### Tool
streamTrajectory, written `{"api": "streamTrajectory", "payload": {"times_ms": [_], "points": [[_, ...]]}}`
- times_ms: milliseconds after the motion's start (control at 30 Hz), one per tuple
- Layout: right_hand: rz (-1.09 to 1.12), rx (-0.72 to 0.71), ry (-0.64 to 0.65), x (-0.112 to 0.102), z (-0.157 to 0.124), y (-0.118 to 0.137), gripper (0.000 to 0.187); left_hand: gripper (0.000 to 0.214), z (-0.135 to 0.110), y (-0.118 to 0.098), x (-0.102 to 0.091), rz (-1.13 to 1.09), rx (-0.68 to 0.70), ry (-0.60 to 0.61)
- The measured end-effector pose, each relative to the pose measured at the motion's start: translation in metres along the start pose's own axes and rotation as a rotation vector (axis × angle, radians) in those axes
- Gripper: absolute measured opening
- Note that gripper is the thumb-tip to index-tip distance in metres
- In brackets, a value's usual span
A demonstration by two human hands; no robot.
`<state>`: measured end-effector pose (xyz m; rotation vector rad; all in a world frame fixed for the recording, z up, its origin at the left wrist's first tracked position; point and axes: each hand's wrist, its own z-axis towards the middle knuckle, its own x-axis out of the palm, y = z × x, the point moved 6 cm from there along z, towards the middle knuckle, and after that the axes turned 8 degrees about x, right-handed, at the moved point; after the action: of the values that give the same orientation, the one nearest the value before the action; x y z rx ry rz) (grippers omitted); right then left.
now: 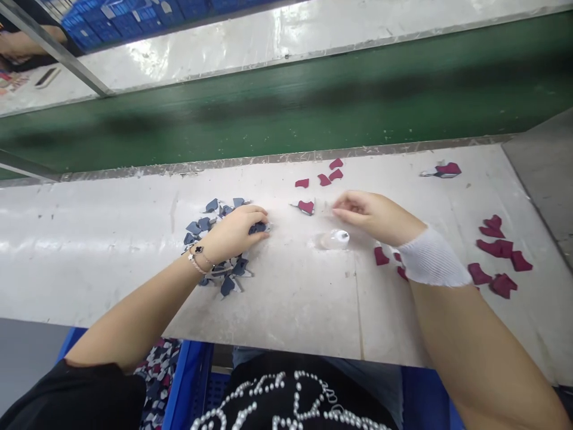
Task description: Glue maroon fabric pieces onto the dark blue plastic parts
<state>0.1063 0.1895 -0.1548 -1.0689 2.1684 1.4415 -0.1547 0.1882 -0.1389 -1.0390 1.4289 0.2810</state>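
Observation:
My left hand rests on a loose pile of navy fabric pieces and its fingertips cover a navy piece. My right hand hangs over the white table with its fingers drawn together, and a small maroon piece on a white backing lies just left of them. A small clear bottle with a white cap lies under that hand. Several maroon fabric pieces are scattered to the right, and several more lie near the far edge.
A green conveyor belt runs along the table's far edge. Below the near edge stands a blue crate holding patterned fabric. Another person's arm and blue crates show at the upper left.

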Motion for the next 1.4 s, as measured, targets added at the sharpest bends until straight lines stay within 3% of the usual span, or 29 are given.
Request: {"api": "streamTrajectory", "payload": {"times_ms": [100,200,267,333,433,533,633,767,867,900,967,1033,1200,1300,1400], "points": [[0.01,0.062,-0.045,-0.008,-0.035,-0.021,0.048,0.021,0.001,-0.007,-0.002,0.034,0.045,-0.03],[0.057,0.058,0.002,0.006,-0.057,-0.028,0.044,0.021,-0.002,-0.03,-0.004,0.018,0.099,-0.076],[0.114,0.0,0.017,0.02,-0.058,-0.022,0.051,0.023,-0.004,-0.049,0.001,-0.197,0.1,-0.046],[0.168,-0.068,0.021,0.032,-0.052,-0.013,0.056,0.025,-0.004,-0.067,0.014,-0.561,0.071,0.032],[0.217,-0.103,0.046,0.04,-0.044,-0.005,0.041,0.04,-0.001,-0.081,0.034,-0.996,-0.042,0.065],[0.335,-0.073,0.077,0.032,-0.055,-0.006,0.038,0.036,0.001,-0.077,0.053,-1.159,-0.184,-0.022],[0.502,0.022,0.035,0.016,-0.073,-0.019,0.049,0.032,0.003,-0.071,0.068,-1.25,-0.215,-0.056],[0.448,-0.007,-0.114,-0.003,-0.087,-0.03,0.041,0.031,0.003,-0.059,0.074,-1.197,-0.209,-0.157],[0.408,-0.09,-0.111,-0.007,-0.085,-0.03,0.031,0.034,0.001,-0.052,0.069,-0.924,-0.136,-0.258],[0.42,-0.1,-0.096,-0.008,-0.083,-0.031,0.032,0.044,0.001,-0.055,0.066,-0.812,-0.069,-0.272],[0.503,-0.122,-0.048,-0.007,-0.082,-0.033,0.041,0.069,0.001,-0.069,0.065,-0.607,0.083,-0.248],[0.63,-0.159,-0.005,-0.007,-0.082,-0.036,0.048,0.072,0.004,-0.09,0.067,-0.444,0.171,-0.218],[0.787,-0.29,-0.005,-0.015,-0.089,-0.052,0.046,0.046,0.028,-0.126,0.078,-0.208,0.04,-0.184],[0.804,-0.423,-0.045,-0.019,-0.092,-0.05,0.03,0.022,0.04,-0.125,0.081,-0.264,-0.005,-0.117],[0.905,-0.482,-0.076,-0.02,-0.093,-0.045,0.023,0.022,0.036,-0.111,0.081,-0.742,0.017,-0.078]]}}
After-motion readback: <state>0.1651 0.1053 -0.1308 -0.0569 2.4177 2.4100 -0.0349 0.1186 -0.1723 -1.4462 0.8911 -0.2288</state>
